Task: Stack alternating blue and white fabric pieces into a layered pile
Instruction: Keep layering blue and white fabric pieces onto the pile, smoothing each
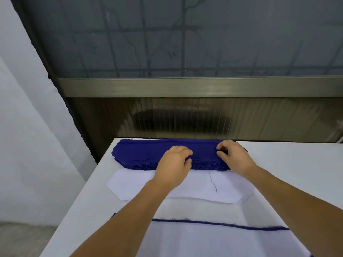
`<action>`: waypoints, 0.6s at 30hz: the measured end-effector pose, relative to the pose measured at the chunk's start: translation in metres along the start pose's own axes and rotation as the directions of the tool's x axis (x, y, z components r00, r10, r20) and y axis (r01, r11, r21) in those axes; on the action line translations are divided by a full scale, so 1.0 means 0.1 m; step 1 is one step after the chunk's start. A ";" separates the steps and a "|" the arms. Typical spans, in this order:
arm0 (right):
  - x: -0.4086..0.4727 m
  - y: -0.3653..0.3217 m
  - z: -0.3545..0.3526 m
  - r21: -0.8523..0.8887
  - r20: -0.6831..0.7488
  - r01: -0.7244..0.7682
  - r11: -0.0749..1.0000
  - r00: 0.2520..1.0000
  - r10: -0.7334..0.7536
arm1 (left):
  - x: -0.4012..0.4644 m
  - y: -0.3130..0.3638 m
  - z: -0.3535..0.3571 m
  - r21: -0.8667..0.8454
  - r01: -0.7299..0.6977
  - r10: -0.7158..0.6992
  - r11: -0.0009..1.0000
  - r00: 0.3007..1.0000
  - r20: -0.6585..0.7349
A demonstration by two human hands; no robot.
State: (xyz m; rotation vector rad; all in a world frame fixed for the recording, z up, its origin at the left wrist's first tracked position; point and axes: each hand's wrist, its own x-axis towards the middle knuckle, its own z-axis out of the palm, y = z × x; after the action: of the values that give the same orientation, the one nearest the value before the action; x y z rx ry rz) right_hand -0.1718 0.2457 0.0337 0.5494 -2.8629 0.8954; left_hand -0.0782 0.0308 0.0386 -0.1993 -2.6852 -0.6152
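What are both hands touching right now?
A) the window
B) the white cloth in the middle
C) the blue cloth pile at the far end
C. The left hand and the right hand both have their fingers on the blue fabric pile, past the white fabric piece.

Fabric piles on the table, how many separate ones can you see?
3. A blue pile at the far edge, under both hands; a white pile just nearer; a layered pile nearest, white on top with a blue edge showing. Layers within each cannot be counted.

Head view looks forward and down, close over table (297, 164)
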 end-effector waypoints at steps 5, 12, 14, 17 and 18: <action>0.15 0.05 0.04 -0.014 0.064 -0.010 1.000 0.998 0.010 | 0.30 -0.04 0.19 -0.065 0.125 -0.117 0.990 0.986 0.119; 0.31 0.02 0.01 -0.074 0.138 -0.041 0.996 0.989 0.051 | 0.45 -0.04 0.29 -0.005 0.187 -0.185 0.982 0.972 0.146; 0.35 0.00 -0.04 -0.115 0.176 -0.036 0.993 0.983 0.056 | 0.48 -0.03 0.29 -0.002 0.208 -0.205 0.978 0.966 0.161; 0.35 -0.01 -0.08 -0.168 0.177 -0.012 0.986 0.983 0.042 | 0.50 -0.01 0.30 0.010 0.227 -0.226 0.974 0.964 0.144; 0.34 -0.01 -0.08 -0.175 0.171 -0.004 0.985 0.985 0.035 | 0.51 0.00 0.30 0.014 0.222 -0.222 0.975 0.968 0.120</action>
State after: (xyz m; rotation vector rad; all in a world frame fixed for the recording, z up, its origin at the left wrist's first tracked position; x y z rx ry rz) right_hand -0.2036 0.2385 0.0476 0.6086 -3.0673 0.6187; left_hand -0.1352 0.0469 0.0334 0.0695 -2.8485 -0.6891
